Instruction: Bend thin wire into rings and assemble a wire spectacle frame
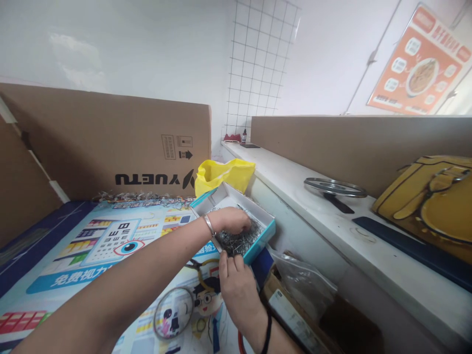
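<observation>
Between hands (236,221), metal pieces (241,242).

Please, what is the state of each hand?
Left hand: curled over metal pieces; tips hidden, grip unclear.
Right hand: fingers on box edge; grip unclear.

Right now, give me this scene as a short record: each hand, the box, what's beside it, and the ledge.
Left hand: fingers curled, inside box; grip unclear
Right hand: fingers at the box's near edge
Box: open, teal outside, white inside
Contents: many thin metallic pieces
Behind box: yellow bag
Ledge, at right: yellow satchel, dark blue strip, round-rimmed object
</observation>
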Demonstrator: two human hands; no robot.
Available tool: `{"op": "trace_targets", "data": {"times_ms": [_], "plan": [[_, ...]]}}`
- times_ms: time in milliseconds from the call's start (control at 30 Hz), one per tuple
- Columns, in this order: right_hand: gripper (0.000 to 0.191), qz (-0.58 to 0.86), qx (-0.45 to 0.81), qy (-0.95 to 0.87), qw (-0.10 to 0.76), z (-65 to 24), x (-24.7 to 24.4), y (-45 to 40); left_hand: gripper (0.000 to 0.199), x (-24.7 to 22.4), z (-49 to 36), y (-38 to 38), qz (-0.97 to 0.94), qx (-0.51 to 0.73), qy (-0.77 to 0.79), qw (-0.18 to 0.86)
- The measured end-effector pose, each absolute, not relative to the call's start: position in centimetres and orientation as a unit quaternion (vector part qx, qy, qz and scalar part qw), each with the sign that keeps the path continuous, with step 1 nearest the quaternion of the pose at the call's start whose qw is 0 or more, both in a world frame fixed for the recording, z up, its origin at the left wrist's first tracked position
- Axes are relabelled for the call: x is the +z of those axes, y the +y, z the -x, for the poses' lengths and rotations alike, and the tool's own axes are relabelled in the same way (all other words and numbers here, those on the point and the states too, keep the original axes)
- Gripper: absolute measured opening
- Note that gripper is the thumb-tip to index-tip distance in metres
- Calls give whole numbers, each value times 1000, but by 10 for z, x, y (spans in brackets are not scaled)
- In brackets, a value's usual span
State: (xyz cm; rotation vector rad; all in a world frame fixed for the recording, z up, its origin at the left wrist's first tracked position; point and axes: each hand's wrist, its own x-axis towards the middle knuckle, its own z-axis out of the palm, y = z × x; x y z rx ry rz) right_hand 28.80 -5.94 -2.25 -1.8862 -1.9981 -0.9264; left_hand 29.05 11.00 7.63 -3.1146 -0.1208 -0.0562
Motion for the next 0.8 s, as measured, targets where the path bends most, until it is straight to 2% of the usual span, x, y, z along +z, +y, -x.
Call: {"op": "trace_targets", "data": {"times_ms": [133, 367, 800], "plan": [[44, 647, -322, -681, 118, -288, -23, -59, 23, 78, -290, 110, 999, -32, -22, 10], [46, 649, -326, -679, 105, -287, -21, -59, 26, 78, -288, 117, 992, -98, -80, 17], [49, 638, -323, -687, 125, -286, -26, -58, 31, 69, -293, 119, 994, -87, -63, 28]]}}
